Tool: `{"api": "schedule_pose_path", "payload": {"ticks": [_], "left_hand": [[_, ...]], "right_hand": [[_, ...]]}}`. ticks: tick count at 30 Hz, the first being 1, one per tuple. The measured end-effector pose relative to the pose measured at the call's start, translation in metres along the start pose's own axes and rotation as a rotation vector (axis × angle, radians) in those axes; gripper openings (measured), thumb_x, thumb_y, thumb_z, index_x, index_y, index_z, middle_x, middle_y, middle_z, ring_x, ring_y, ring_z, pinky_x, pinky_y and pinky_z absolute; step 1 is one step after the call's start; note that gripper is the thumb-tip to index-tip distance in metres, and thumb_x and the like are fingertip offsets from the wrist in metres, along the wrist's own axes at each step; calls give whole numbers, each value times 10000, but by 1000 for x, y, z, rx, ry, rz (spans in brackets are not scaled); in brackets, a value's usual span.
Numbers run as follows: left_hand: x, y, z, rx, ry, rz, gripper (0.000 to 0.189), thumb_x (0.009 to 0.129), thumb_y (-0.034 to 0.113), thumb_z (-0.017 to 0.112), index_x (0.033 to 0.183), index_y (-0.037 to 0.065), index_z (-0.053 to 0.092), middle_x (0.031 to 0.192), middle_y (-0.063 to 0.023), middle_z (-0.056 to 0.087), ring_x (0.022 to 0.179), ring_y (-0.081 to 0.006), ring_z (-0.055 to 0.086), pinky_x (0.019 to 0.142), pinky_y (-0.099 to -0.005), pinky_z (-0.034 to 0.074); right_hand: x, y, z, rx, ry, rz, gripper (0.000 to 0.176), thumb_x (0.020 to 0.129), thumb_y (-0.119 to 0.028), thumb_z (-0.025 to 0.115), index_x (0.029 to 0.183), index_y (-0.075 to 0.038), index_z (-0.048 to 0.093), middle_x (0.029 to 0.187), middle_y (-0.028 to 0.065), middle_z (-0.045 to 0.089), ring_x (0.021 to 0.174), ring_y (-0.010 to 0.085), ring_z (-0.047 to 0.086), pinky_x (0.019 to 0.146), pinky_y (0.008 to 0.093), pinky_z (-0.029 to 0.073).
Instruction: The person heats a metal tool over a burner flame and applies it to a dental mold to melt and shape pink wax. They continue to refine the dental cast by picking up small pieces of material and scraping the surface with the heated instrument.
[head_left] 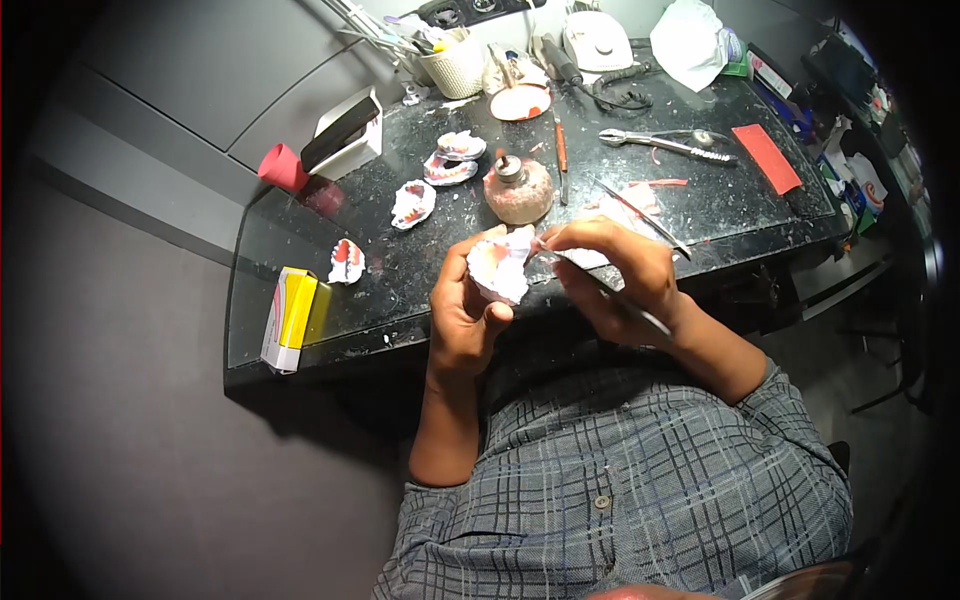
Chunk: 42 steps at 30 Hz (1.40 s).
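Observation:
My left hand is wrapped round a white plaster dental cast, which has pinkish material over part of it. Held like a pen in my right hand is a slim metal carving instrument. Its tip is right at the cast's upper right edge. Just beyond the cast stands a round spirit burner with a metal collar. To the right of the burner, a thin knife-like tool lies over whitish paper with pink scraps.
More dental casts stand left of the burner, and a small one with red wax is nearer the yellow box. An orange-handled tool, a long metal tool and a red wax sheet lie behind.

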<state>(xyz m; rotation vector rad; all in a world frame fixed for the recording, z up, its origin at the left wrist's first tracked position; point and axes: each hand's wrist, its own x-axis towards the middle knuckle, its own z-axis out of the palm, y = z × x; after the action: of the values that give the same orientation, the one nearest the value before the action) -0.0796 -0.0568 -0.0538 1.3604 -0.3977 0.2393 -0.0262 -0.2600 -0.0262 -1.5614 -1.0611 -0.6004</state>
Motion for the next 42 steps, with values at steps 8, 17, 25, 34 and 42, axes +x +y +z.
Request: {"api": "schedule_pose_path", "payload": {"ticks": [8, 17, 25, 34, 42], "left_hand": [[-4, -2, -1, 24, 10, -22, 1008, 747, 579, 832, 1392, -73, 413, 1267, -115, 574, 1172, -166, 565, 1014, -321, 453], [-2, 2, 2, 16, -3, -26, 1003, 748, 571, 834, 1394, -69, 411, 1264, -116, 576, 1175, -166, 563, 1016, -321, 452], [-3, 5, 3, 18, 1, -45, 999, 737, 550, 849, 1388, -67, 411, 1254, -120, 581, 1178, -172, 564, 1017, -321, 456], [-3, 3, 4, 2, -1, -52, 995, 732, 521, 862, 1389, -68, 403, 1261, -129, 582, 1167, -176, 578, 1013, -324, 464], [-3, 9, 4, -2, -7, -58, 937, 780, 517, 837, 1378, -75, 424, 1267, -145, 594, 1169, -189, 592, 1014, -324, 462]], "right_hand": [[7, 7, 0, -191, -87, -343, 313, 815, -76, 794, 1099, 2, 689, 1082, 141, 712, 1003, 288, 710, 871, 406, 574], [-4, 11, 3, -131, -160, -278, 299, 856, -49, 717, 1138, 40, 678, 1156, 201, 689, 1064, 322, 702, 905, 411, 589], [-2, 7, 1, -204, -212, -309, 302, 832, -46, 713, 1125, 22, 684, 1138, 180, 690, 1122, 331, 681, 950, 420, 584], [-3, 8, 1, -221, -210, -317, 306, 830, -34, 711, 1125, 36, 669, 1116, 200, 690, 1086, 340, 696, 933, 419, 592], [-4, 8, -2, -168, -223, -305, 295, 844, -23, 714, 1119, 62, 651, 1097, 229, 685, 936, 334, 727, 740, 380, 621]]}}
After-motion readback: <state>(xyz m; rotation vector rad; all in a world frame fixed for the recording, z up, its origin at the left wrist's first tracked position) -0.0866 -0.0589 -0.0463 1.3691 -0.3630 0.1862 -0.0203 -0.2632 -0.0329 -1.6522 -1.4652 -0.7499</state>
